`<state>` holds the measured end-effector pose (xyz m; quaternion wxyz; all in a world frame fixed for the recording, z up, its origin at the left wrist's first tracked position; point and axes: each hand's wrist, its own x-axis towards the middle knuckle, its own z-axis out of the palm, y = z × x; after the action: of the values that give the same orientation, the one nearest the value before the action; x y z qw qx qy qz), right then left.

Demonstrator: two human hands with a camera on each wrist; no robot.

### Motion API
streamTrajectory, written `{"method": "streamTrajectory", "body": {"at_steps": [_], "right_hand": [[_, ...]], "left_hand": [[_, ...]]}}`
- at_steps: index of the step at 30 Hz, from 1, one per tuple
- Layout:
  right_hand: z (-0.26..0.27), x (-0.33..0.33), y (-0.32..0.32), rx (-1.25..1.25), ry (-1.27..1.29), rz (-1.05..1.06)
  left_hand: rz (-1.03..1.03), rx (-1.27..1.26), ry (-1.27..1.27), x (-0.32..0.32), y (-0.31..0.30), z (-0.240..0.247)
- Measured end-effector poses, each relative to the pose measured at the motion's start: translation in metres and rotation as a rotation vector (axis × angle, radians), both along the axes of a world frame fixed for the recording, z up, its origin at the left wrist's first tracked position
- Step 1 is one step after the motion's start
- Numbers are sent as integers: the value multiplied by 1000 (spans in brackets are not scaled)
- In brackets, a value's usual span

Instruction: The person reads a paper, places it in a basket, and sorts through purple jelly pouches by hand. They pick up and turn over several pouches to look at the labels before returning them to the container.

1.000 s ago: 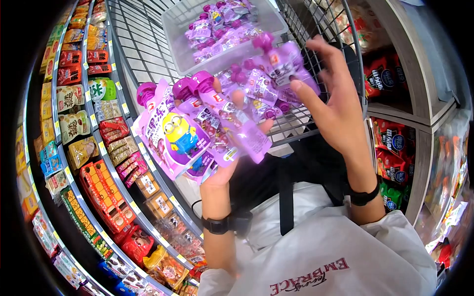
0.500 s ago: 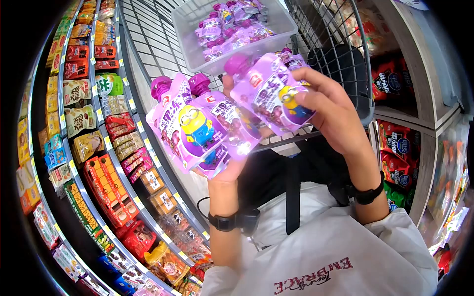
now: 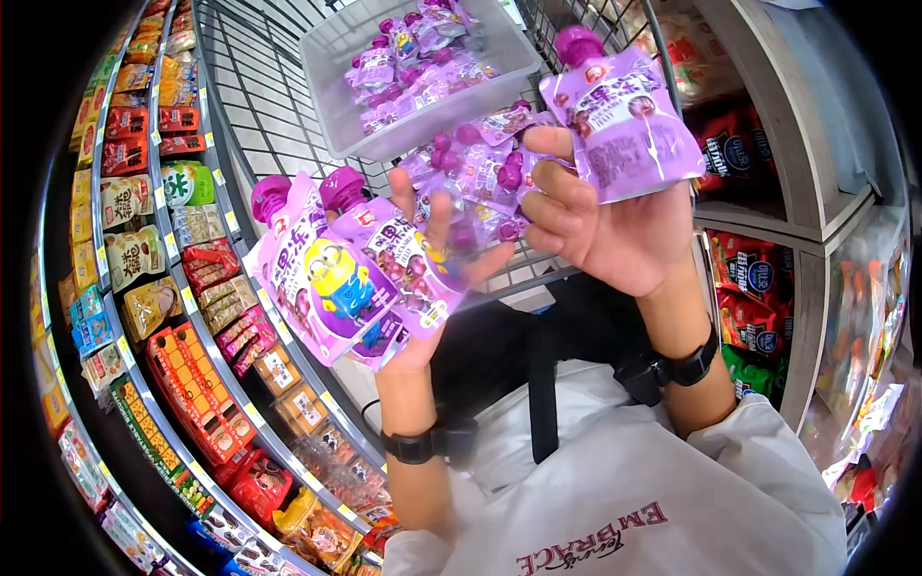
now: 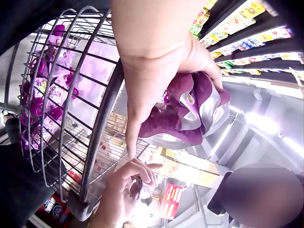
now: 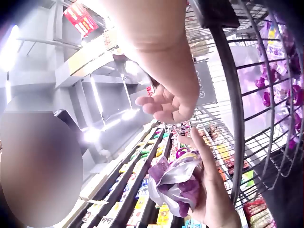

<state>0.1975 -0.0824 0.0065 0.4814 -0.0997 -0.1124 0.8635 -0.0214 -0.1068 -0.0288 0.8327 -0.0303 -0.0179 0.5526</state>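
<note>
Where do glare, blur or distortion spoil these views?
Head view: fisheye bends the shelves, corners go black, left hand slightly blurred. Left wrist view: ceiling light blown out, blurred oval lower right. Right wrist view: light strip glares, blurred oval lower left.

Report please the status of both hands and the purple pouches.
Left hand: gripping at least two purple pouches. Right hand: holding one raised pouch. Beyond: cart, translucent bin, more pouches inside.

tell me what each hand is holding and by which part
The left hand supports purple jelly pouches from behind their lower parts, caps free. The right hand holds another pouch near its lower edge; the exact pinch is hidden.
</note>
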Motion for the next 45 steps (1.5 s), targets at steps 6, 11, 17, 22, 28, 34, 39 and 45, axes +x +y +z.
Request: {"method": "streamTrajectory", "body": {"at_steps": [6, 11, 17, 22, 28, 34, 39, 45], "right_hand": [[-6, 5, 3, 25, 65, 33], [-9, 2, 3, 44, 399, 166], [-22, -2, 3, 103, 579, 143], [-16, 4, 4, 105, 470, 181], [-19, -4, 3, 127, 544, 179], [-15, 1, 2, 143, 484, 172], [-16, 1, 3, 129, 454, 172], [19, -10, 0, -351, 109, 78]], "left_hand": [[-39, 56, -22, -1, 2, -2], [-32, 81, 54, -4, 2, -2], [-46, 70, 44, -4, 3, 1], [-40, 70, 50, -4, 2, -2], [-58, 131, 29, -3, 4, -3], [-59, 125, 29, -4, 4, -4], [-78, 174, 35, -4, 5, -4], [-47, 30, 1, -7, 2, -7]]}}
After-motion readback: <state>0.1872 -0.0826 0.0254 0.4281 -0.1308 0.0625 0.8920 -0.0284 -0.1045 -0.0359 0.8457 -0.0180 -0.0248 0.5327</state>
